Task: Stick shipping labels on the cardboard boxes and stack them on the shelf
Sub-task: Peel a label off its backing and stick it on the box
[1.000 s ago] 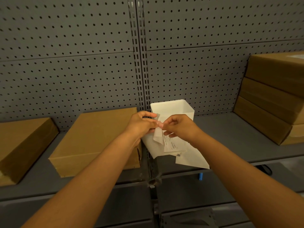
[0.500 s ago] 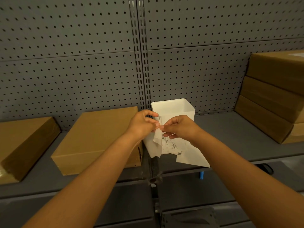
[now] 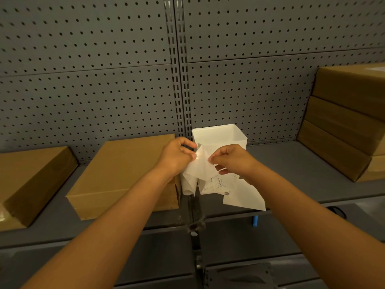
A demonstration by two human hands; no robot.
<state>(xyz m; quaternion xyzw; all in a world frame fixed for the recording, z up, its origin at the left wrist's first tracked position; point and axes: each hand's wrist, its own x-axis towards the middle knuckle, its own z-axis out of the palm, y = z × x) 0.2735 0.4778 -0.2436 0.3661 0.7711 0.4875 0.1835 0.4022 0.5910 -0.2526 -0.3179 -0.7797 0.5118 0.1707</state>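
**Label and backing pinched over the shelf**

Left hand (image 3: 177,157) pinching the translucent backing sheet (image 3: 198,167); right hand (image 3: 233,161) pinching the printed shipping label (image 3: 218,184) just beside it. Both held in front of a white bin (image 3: 218,135) at 12 o'clock. On the grey shelf (image 3: 291,163): 1 flat cardboard box (image 3: 116,172) at 9 o'clock, touching the left wrist in view; another box (image 3: 31,180) farther left; a stack of 3 boxes (image 3: 343,122) at 3 o'clock. Pegboard (image 3: 104,80) behind.
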